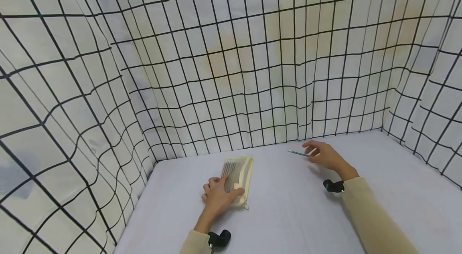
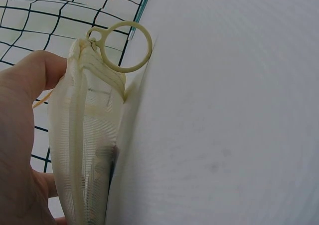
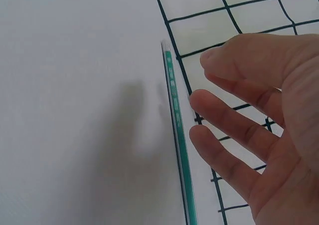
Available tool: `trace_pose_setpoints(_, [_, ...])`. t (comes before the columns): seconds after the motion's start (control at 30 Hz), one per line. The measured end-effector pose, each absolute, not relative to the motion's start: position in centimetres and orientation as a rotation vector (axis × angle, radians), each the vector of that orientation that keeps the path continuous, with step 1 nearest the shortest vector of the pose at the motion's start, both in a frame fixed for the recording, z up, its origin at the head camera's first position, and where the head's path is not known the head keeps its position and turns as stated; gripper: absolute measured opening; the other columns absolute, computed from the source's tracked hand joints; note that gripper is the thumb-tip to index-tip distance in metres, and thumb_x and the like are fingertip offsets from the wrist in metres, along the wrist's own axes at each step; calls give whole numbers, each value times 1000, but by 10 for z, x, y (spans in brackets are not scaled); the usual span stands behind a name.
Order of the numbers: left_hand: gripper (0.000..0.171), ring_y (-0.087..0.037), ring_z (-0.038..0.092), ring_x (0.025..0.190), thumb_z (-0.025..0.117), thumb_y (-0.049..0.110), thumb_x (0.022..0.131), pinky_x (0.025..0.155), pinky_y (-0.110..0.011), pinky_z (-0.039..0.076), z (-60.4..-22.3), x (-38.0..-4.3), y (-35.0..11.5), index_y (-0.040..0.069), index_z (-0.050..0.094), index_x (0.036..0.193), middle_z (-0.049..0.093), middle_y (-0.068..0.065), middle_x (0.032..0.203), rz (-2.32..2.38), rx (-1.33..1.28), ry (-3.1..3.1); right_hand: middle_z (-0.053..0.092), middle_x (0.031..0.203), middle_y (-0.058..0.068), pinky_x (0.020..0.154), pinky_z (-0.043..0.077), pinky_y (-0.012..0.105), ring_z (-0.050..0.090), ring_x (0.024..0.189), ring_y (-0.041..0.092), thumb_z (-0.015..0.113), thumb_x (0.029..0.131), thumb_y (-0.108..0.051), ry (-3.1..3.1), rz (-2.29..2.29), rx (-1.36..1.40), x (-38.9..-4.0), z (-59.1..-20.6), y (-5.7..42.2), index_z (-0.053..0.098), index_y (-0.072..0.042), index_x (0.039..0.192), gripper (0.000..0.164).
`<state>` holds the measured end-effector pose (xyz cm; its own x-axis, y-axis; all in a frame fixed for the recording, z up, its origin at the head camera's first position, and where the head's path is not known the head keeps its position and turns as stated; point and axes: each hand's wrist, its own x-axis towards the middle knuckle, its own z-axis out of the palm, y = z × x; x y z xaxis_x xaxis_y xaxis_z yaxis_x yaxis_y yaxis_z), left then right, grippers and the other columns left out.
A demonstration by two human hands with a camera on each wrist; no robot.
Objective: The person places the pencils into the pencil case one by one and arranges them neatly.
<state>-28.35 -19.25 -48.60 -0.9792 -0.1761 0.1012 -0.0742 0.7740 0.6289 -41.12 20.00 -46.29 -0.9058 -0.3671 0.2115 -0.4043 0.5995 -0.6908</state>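
Note:
My left hand [image 1: 218, 198] lies across a cream mesh pencil case [image 1: 247, 174] on the table, its thumb on the zip side and fingers toward the other edge. Several thin sticks [image 1: 229, 166] show through the mesh. In the left wrist view, a cream ring [image 2: 151, 40] hangs from the case's end. A slim teal pencil-like stick [image 3: 182, 150] with pale lettering lies on the table, its kind uncertain. Beside it hovers my right hand [image 1: 326, 158], fingers loosely spread and apart from it in the right wrist view, with nothing between them.
A white table [image 1: 274, 206] spreads under both hands. White cloth walls with a black grid [image 1: 231, 85] stand behind it and at both sides. Each wrist bears a small black camera, such as the left one [image 1: 221, 238].

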Motion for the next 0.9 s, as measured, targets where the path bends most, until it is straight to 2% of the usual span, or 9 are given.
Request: trace_pose_setpoints(0.9, [89, -41, 32, 126, 73, 58, 73, 92, -59, 26, -491, -286, -194, 16, 53, 149, 40, -18, 142, -1012, 205, -2788, 69, 114, 16, 84, 51, 43, 62, 104, 32, 60, 89, 5, -2909, 1047, 508, -413, -471, 223, 62, -1, 130, 41])
